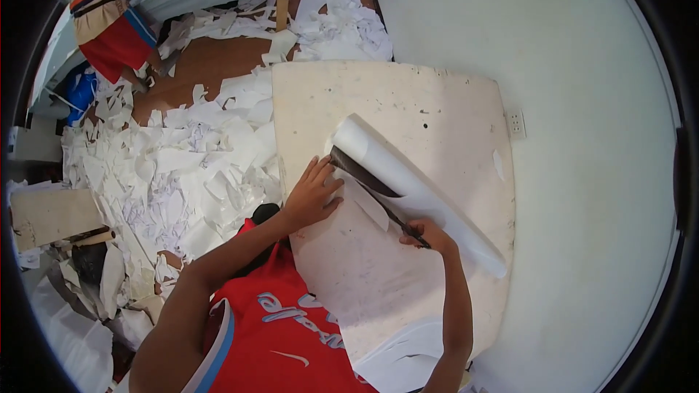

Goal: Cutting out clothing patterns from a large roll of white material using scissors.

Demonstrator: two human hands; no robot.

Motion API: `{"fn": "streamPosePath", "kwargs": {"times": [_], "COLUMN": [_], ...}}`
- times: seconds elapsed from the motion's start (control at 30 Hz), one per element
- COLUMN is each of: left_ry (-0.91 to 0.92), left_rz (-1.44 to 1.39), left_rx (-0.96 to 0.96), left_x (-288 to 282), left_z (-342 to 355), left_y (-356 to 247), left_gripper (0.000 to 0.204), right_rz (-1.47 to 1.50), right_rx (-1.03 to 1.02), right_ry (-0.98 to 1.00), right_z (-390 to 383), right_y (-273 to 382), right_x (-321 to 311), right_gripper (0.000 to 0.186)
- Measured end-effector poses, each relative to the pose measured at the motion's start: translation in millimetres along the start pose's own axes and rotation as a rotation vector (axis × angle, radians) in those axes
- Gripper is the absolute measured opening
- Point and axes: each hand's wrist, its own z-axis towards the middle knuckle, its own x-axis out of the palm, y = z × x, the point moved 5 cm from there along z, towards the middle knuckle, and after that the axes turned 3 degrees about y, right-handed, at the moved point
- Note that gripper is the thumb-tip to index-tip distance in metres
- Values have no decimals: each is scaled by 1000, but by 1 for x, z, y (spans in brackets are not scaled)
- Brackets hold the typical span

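A white roll of sheet material [429, 193] lies slantwise across the pale tabletop [349, 255]. A dark brown piece [364, 172] shows along its near side. My right hand [431, 236] grips black-handled scissors [397, 218], whose blades point up and left along the edge of the dark piece. Below the blades a narrow white strip [369, 207] curls away. My left hand [313, 193] rests with fingers spread at the left end of the dark piece, fingertips touching its edge. Whether the blades are parted is too small to make out.
Cut white sheets [408, 353] lie at the table's near edge. White scraps [211, 160] cover much of the floor to the left. A wall with an outlet [515, 124] borders the right side. Another person [109, 29] stands at the far left near a blue bag [81, 92].
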Motion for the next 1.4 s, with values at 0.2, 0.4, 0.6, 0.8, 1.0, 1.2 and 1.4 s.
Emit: {"fn": "streamPosePath", "kwargs": {"times": [0.2, 0.4, 0.6, 0.8, 1.0, 1.2, 1.4], "left_ry": [-34, -80, -191, -125, -111, -109, -135], "left_rz": [-5, 36, 124, 59, 7, -2, -50], "left_rx": [5, -190, -287, -245, -248, -244, -286], "left_x": [-5, -10, -22, -22, -21, -22, -25], "left_z": [5, 9, 28, 26, 25, 25, 27], "left_y": [-1, 9, 35, 42, 43, 41, 44], "left_gripper": [43, 37, 50, 61, 57, 50, 55], "right_rz": [-24, -151, -153, -76, -71, -9, -55], "right_rx": [50, 44, -68, 47, 28, 38, -9], "right_ry": [-47, 5, -3, -27, 7, 55, 52], "right_z": [-52, -104, -44, -11, -1, 17, 39], "right_y": [24, 68, 75, 78, 105, 110, 113], "right_x": [-10, -36, -8, 10, -7, -27, -39], "right_gripper": [34, 40, 42, 41, 43, 29, 46]}}
